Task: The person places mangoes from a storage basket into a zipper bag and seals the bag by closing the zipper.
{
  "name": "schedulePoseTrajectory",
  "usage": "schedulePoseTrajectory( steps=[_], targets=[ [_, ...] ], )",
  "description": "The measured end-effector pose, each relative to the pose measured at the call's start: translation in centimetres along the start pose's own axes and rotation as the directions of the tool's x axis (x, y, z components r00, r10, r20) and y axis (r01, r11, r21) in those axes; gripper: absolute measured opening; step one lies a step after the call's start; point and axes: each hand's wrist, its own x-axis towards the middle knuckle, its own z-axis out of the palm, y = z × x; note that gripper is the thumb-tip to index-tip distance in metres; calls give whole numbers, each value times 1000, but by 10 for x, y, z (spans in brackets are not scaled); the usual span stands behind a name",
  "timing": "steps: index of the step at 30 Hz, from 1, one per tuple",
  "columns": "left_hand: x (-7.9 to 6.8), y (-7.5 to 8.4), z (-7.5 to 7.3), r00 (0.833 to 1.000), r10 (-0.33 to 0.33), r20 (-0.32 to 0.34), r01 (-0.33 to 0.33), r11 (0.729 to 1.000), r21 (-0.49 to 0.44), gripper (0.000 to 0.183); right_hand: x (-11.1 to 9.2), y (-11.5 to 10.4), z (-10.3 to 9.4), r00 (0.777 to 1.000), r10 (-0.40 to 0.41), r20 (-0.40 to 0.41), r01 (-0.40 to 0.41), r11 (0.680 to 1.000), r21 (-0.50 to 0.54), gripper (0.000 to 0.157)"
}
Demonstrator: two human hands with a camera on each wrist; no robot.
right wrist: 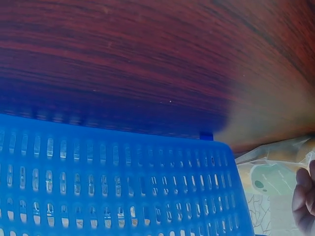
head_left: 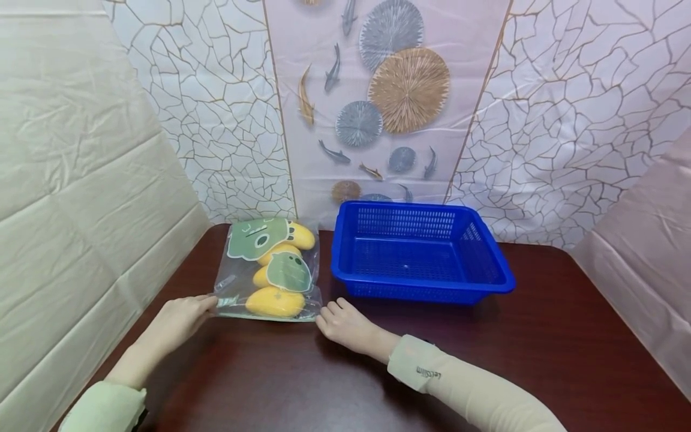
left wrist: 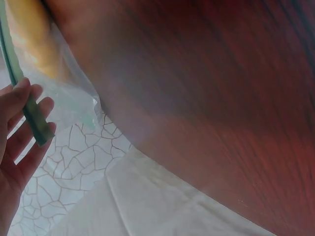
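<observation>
A clear plastic zip bag [head_left: 288, 273] with green cartoon prints lies on the table, holding several yellow mango-like fruits [head_left: 275, 302]. My left hand [head_left: 183, 321] pinches the bag's near left corner. In the left wrist view the thumb of that hand [left wrist: 22, 132] presses the green edge strip [left wrist: 35, 115] against the fingers. At the near right corner, my right hand [head_left: 348, 327] grips the bag with curled fingers. Only some fingertips of the right hand [right wrist: 305, 199] show in the right wrist view, beside the bag [right wrist: 275, 179].
A blue perforated plastic basket [head_left: 421, 287] stands right of the bag, close to my right hand; nothing shows inside it. The dark red-brown table [head_left: 291, 378] has pale cloth [head_left: 81, 180] along its left side and patterned cloth [head_left: 227, 120] behind.
</observation>
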Motion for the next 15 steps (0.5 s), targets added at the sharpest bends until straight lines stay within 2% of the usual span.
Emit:
schedulePoseTrajectory(
  steps=[7, 15],
  targets=[
    [-2, 0, -4, 994, -19, 104, 32, 991, -126, 38, -2, -1, -1, 1000, 3, 5, -3, 1000, -3, 23],
    [-1, 1, -8, 981, -34, 190, 64, 987, -151, 37, -5, -3, -3, 1000, 2, 25, -2, 1000, 10, 19]
  ],
)
